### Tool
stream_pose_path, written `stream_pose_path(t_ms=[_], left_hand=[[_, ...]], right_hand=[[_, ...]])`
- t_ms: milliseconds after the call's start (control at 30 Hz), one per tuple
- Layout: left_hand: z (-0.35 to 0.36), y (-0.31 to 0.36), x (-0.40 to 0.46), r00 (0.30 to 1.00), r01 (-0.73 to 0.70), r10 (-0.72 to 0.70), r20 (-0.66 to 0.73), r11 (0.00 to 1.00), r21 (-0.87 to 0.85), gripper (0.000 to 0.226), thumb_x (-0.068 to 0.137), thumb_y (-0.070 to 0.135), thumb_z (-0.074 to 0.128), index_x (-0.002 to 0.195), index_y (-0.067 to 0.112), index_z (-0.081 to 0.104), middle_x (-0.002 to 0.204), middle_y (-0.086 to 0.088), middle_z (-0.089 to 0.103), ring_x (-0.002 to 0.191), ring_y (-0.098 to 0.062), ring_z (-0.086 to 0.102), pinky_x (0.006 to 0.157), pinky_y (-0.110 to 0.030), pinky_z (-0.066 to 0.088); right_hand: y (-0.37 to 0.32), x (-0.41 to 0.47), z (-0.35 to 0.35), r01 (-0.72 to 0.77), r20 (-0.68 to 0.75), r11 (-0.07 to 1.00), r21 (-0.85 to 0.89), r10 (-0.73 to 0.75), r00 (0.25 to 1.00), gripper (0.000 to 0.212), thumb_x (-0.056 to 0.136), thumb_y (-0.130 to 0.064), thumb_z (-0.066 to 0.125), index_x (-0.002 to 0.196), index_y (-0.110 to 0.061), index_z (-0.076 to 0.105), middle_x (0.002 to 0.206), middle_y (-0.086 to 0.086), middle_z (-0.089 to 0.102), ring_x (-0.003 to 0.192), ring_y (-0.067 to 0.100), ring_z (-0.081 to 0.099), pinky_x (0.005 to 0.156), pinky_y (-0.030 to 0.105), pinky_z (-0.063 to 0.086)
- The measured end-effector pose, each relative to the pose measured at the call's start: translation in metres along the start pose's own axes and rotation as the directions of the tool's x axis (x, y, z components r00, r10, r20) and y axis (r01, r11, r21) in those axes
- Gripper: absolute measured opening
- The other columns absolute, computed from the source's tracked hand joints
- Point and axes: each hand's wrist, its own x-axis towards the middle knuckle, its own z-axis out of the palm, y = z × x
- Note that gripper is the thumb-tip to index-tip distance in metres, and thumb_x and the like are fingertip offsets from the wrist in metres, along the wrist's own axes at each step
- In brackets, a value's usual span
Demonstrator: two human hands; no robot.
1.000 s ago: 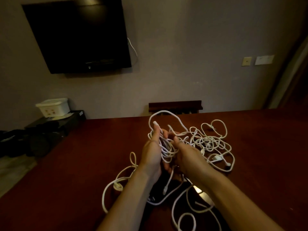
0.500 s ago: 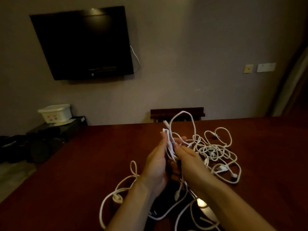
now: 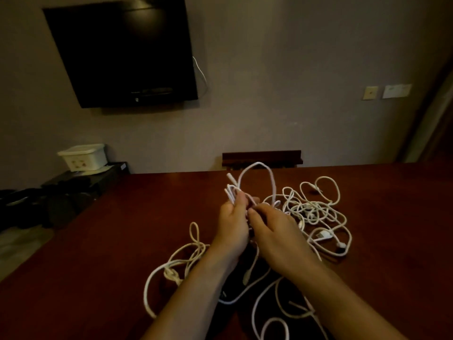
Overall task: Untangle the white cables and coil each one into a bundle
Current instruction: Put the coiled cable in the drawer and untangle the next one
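Both hands hold the same bunch of white cables (image 3: 255,192) above the middle of the desk (image 3: 110,241). Left hand (image 3: 232,224) has its grip clenched round several strands, with a tall loop and a plug end sticking up at 12 o'clock from its fingers. Right hand (image 3: 277,234), touching the left, pinches strands of that bunch at its fingertips. More cable lies in a loose tangle on the desk at 2 o'clock from the hands, and other loops trail at 8 o'clock and at 6 o'clock under the forearms. On the wall at 11 o'clock hangs a dark television (image 3: 122,52); a white box (image 3: 83,157) sits at 9 o'clock.
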Motion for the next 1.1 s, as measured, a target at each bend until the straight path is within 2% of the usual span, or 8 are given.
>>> stream_pose_path(t_ms=[133,233,400,567,733,900,1000,1100], left_hand=[[-0.012,0.007,0.0,0.986,-0.135,0.157,-0.045,0.937,0.321,0.017,0.111,0.049,0.038,0.109,0.036,0.049,0.114,0.005,0.058,0.092,-0.003,0.061,0.071,-0.014,0.046],[-0.015,0.009,-0.008,0.948,-0.319,0.269,0.172,0.834,0.45,0.022,0.111,0.049,0.034,0.105,0.037,0.052,0.118,0.008,0.046,0.097,-0.001,0.058,0.079,-0.013,0.047],[-0.016,0.003,-0.014,0.892,-0.413,0.237,0.385,0.774,0.479,0.025,0.112,0.045,0.034,0.114,0.038,0.058,0.118,0.016,0.049,0.1,-0.005,0.059,0.085,-0.026,0.053],[-0.018,0.005,-0.012,0.928,-0.359,0.246,0.281,0.798,0.484,0.027,0.112,0.046,0.035,0.113,0.038,0.06,0.097,0.014,0.061,0.085,-0.003,0.06,0.073,-0.026,0.049],[-0.021,0.009,-0.012,0.93,-0.336,0.195,0.312,0.796,0.504,0.015,0.108,0.044,0.052,0.103,0.041,0.066,0.087,0.008,0.072,0.074,-0.006,0.068,0.06,-0.027,0.051],[-0.029,0.012,-0.018,0.94,-0.34,0.199,0.276,0.509,0.791,0.015,0.102,0.032,0.061,0.091,0.041,0.067,0.087,0.014,0.071,0.079,-0.004,0.066,0.069,-0.03,0.054],[-0.024,0.014,-0.022,0.94,-0.335,0.176,0.293,0.3,0.893,0.012,0.104,0.034,0.056,0.109,0.033,0.066,0.097,0.009,0.071,0.087,-0.017,0.065,0.078,-0.036,0.055],[-0.019,0.012,-0.019,0.946,-0.313,0.076,0.316,0.475,0.823,0.012,0.099,0.031,0.061,0.111,0.031,0.063,0.086,0.011,0.068,0.079,-0.008,0.065,0.078,-0.039,0.06]], right_hand=[[-0.003,-0.006,-0.01,0.191,-0.293,0.925,-0.329,-0.292,0.91,0.018,0.099,-0.041,0.05,0.099,-0.031,0.065,0.083,-0.015,0.062,0.07,0.002,0.058,0.062,0.023,0.048],[-0.001,0.0,-0.019,0.293,-0.406,0.896,-0.334,-0.417,0.813,0.037,0.094,-0.036,0.055,0.129,-0.023,0.059,0.121,-0.006,0.055,0.106,0.008,0.054,0.084,0.019,0.044],[0.012,0.002,-0.022,0.299,-0.239,0.945,-0.133,-0.324,0.915,0.055,0.1,-0.046,0.04,0.153,-0.034,0.041,0.146,-0.013,0.049,0.137,0.006,0.045,0.114,0.038,0.042],[0.023,0.008,-0.021,0.255,-0.252,0.95,-0.182,-0.296,0.921,0.019,0.102,-0.039,0.046,0.115,-0.034,0.058,0.104,-0.017,0.06,0.098,0.005,0.06,0.085,0.043,0.058],[0.02,0.008,-0.023,0.25,-0.219,0.964,-0.097,-0.265,0.939,0.048,0.097,-0.059,0.05,0.139,-0.036,0.045,0.109,-0.012,0.061,0.089,0.004,0.067,0.076,0.037,0.062],[0.02,0.01,-0.023,0.254,-0.044,0.96,-0.119,-0.26,0.964,0.075,0.082,-0.09,0.041,0.143,-0.047,0.044,0.116,-0.018,0.062,0.098,0.002,0.065,0.081,0.035,0.06],[0.02,0.01,-0.021,0.28,0.08,0.955,-0.096,-0.273,0.959,0.052,0.09,-0.076,0.047,0.122,-0.039,0.067,0.108,-0.019,0.066,0.094,0.001,0.065,0.083,0.037,0.06],[0.019,0.011,-0.019,0.285,-0.023,0.955,-0.086,-0.288,0.957,0.033,0.094,-0.05,0.055,0.114,-0.03,0.072,0.104,-0.017,0.067,0.098,0.001,0.063,0.088,0.031,0.058]])
